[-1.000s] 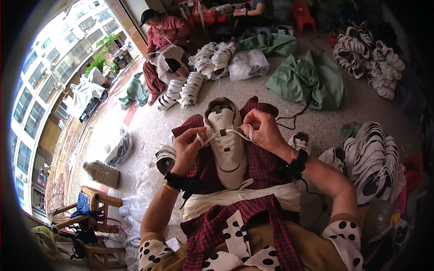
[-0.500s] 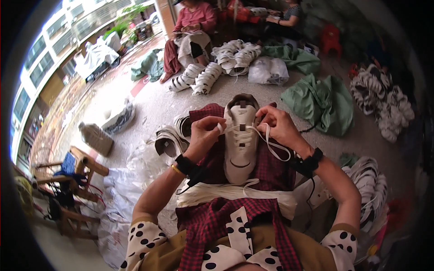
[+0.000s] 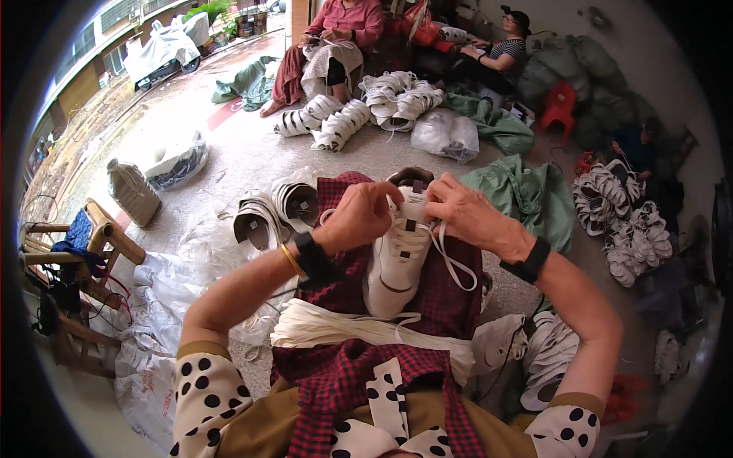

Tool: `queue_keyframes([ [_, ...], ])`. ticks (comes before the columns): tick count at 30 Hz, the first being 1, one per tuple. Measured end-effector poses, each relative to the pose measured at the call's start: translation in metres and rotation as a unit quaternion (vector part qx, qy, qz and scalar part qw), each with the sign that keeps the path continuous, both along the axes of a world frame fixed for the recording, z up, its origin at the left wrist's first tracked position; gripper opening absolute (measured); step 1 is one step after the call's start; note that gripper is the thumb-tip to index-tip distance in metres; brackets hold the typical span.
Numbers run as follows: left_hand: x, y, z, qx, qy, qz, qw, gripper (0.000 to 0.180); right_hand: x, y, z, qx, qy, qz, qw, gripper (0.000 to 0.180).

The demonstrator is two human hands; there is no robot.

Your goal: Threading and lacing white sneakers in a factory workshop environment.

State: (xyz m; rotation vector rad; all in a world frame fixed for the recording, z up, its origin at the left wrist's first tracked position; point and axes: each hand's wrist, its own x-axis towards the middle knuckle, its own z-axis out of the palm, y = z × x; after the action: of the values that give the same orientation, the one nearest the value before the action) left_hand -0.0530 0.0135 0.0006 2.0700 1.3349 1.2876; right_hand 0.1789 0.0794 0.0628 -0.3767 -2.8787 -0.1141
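The white shoe [image 3: 401, 256] is laid lengthwise on the lap, toe toward the body, and its far end is pinched equally by closed fingers of the left hand [image 3: 359, 215] and right hand [image 3: 466, 214], a white lace [image 3: 452, 259] being held rightward.

A white shoe [image 3: 398, 256] lies toe-toward-body on the red-checked lap, a flat white lace [image 3: 452, 261] hanging loose beside it.

- Grey concrete floor [image 3: 244, 156], daylit from the open side at upper left.
- Wooden chair [image 3: 84, 259] at the left edge.
- Red stool [image 3: 560, 107] by the far wall [image 3: 634, 46].
- Green sacks [image 3: 527, 195] and white shoe piles [image 3: 366, 103] lie about.
- Two people sit at the back.
- Plastic jug [image 3: 131, 191] stands near the chair.
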Motion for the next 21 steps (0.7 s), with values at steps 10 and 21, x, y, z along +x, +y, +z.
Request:
queue_keyframes([
  [10, -0.024, 0.034, 0.041, 0.233, 0.419, -0.225, 0.848, 0.008, -0.028, 0.045, 0.010, -0.217, -0.255, -0.100, 0.937, 0.029],
  [21, -0.019, 0.086, 0.032, 0.056, 0.495, -0.317, 0.807, 0.023, -0.024, 0.043, -0.026, -0.291, 0.072, -0.236, 0.924, 0.024],
])
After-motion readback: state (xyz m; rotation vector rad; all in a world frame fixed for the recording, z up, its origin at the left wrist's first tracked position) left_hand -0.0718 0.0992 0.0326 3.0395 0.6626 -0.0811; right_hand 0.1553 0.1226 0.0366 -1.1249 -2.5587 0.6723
